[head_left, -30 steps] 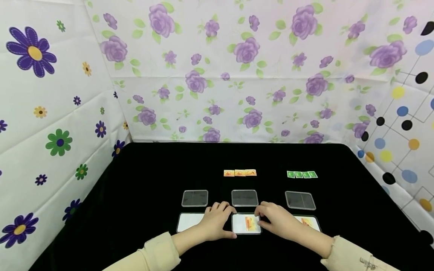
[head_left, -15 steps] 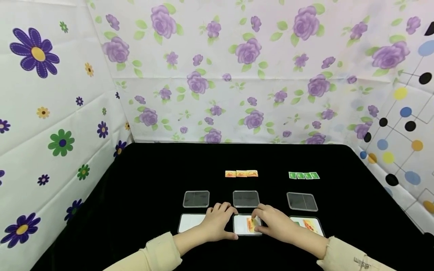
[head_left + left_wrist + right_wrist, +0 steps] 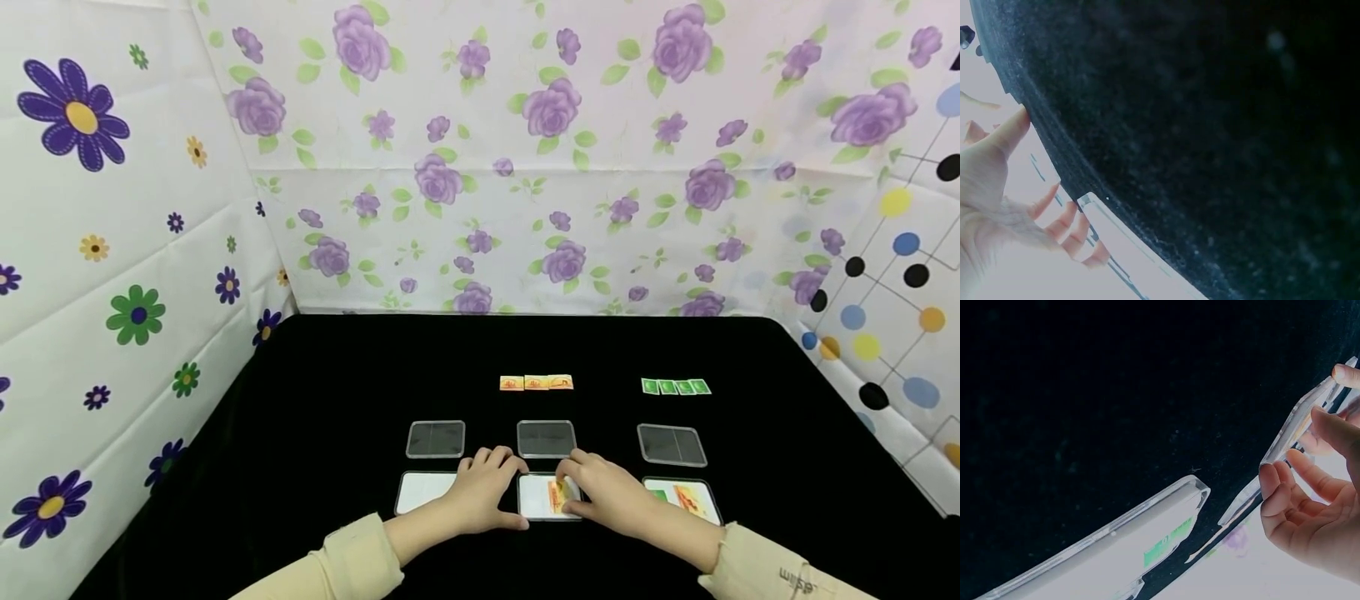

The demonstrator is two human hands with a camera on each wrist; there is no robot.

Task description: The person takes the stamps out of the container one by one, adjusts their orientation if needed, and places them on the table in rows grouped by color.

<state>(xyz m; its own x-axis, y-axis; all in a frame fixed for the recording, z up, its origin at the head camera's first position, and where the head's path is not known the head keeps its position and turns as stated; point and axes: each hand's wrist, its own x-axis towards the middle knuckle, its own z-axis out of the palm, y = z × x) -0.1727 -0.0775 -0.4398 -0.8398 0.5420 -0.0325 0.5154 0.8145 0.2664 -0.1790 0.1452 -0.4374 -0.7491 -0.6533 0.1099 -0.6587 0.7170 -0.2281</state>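
Cloth [image 3: 330, 383], plain black, spreads flat under everything; the left wrist view shows it faintly speckled. With the middle box [image 3: 534, 497] as the clock's centre, the back curtain [image 3: 502, 225] hangs at 12 o'clock, white with purple roses and a level crease. The left curtain [image 3: 161, 250], at 10, has daisies and slanting creases; the right curtain [image 3: 892, 312], at 2, carries coloured dots and thin lines.

One orange card [image 3: 554, 498] lies in the middle box, toward its 3 o'clock end. The right hand [image 3: 611, 492] has thumb and forefinger bent at that card; whether they pinch or merely touch it, I cannot tell. The left hand [image 3: 483, 493], at the box's 9 o'clock end, has thumb and fingers spread apart.

Clear lids [image 3: 547, 439] lie at 10, 12 and 2, with three orange cards [image 3: 536, 383] beyond at 12 and four green cards [image 3: 676, 387] beyond at 2. The left box [image 3: 420, 490] sits at 9; the right box [image 3: 667, 485], at 3.
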